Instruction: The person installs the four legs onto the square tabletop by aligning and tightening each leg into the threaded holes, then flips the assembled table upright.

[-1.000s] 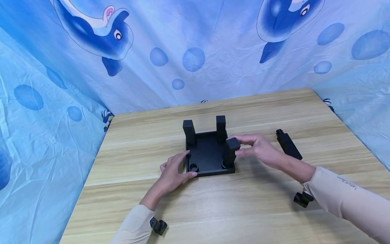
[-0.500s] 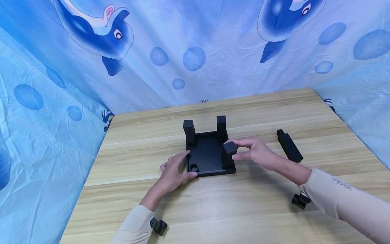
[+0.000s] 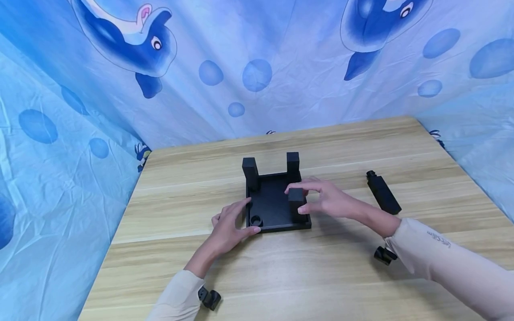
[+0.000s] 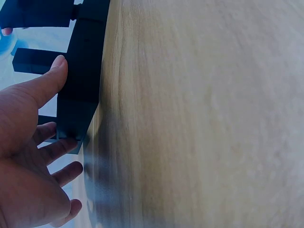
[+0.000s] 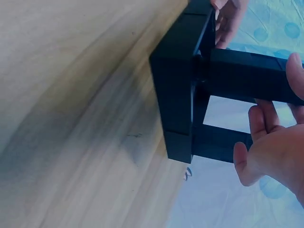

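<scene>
Black leg [image 3: 295, 207] (right fingers [image 3: 307, 185] too) shifted left

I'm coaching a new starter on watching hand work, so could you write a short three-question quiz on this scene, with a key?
1. What does the right hand have in its grip?

2. True or false: a loose post lies on the table, to the right of the tray.

3. Seen from the person's side, at which corner of the tray is the socket with no post in it?
a) far left
b) near left
c) far right

Key:
1. The near-right post.
2. True.
3. b, beside the left hand.
</scene>
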The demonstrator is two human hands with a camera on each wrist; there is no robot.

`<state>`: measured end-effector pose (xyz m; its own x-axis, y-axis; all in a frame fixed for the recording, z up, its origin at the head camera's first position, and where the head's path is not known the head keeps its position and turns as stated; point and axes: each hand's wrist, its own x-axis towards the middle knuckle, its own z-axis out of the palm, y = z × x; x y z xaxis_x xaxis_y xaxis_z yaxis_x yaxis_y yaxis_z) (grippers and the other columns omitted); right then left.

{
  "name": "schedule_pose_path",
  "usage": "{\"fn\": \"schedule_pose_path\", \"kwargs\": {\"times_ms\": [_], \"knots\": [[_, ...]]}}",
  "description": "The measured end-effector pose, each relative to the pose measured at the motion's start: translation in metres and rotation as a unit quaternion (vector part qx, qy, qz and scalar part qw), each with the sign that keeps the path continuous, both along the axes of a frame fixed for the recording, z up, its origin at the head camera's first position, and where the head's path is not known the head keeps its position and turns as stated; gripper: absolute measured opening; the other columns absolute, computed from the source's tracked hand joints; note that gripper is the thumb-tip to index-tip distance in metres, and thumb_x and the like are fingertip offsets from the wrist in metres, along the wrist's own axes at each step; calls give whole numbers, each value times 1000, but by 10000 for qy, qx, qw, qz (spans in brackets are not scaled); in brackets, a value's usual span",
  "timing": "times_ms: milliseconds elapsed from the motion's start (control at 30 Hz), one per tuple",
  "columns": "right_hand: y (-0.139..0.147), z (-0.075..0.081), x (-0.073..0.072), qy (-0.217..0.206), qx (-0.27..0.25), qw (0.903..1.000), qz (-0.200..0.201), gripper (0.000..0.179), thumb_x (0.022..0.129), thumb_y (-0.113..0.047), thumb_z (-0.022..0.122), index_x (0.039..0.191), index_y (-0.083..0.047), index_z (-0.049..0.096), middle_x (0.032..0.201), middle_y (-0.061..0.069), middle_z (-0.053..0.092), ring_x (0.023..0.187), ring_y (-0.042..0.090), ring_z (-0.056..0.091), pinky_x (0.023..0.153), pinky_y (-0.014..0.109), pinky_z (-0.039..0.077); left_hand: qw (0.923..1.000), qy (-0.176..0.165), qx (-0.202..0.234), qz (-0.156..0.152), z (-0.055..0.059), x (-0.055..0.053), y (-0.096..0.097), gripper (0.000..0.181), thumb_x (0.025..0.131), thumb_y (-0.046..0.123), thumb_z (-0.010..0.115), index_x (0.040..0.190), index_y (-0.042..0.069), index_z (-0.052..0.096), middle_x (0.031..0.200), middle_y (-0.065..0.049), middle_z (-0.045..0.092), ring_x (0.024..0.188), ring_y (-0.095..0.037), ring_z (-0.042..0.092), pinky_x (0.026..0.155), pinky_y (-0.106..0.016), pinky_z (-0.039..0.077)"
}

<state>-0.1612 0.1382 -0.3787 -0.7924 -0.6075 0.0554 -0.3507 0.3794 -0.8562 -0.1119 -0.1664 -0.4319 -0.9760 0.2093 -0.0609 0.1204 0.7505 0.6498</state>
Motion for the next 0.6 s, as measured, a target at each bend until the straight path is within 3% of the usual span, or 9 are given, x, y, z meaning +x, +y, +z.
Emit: {"fn": "schedule_pose_path", "kwargs": {"times_ms": [133,233,367,467,600], "knots": [[-2,1,-3,233,58,9995,-217,47,74,-24,84,113,-20,61,119,4,57,115,26,47,98,56,35,10000,-2,19,-6,0,0,0,80,81,46,75,149,30,35,150,6,38,135,-18,28,102,-51,9],[-4,0,-3,483,231,9975,-455,48,71,-29,86,102,-15,53,113,3,57,113,28,46,98,53,33,10000,-5,36,-17,0,0,0,80,81,46,75,149,30,35,150,7,38,135,-18,29,102,-51,9],[-7,-3,-1,719,330,9950,-611,53,70,-34,86,91,-13,43,94,1,50,97,27,40,90,46,25,10000,-3,32,-14,0,0,0,81,81,46,75,149,30,35,150,7,38,134,-18,29,101,-51,9],[-8,-5,0,887,324,9935,-630,53,69,-31,87,94,-11,44,91,2,48,96,27,41,89,45,19,10000,3,34,-15,0,0,-1,80,81,46,75,149,30,35,149,7,38,134,-18,29,101,-51,9],[-4,-2,1,986,414,9930,-497,63,69,-27,87,119,-10,52,113,4,55,110,25,46,95,48,17,10000,-28,51,-32,0,0,0,81,81,46,75,149,30,35,150,7,37,134,-18,29,101,-51,9]]}}
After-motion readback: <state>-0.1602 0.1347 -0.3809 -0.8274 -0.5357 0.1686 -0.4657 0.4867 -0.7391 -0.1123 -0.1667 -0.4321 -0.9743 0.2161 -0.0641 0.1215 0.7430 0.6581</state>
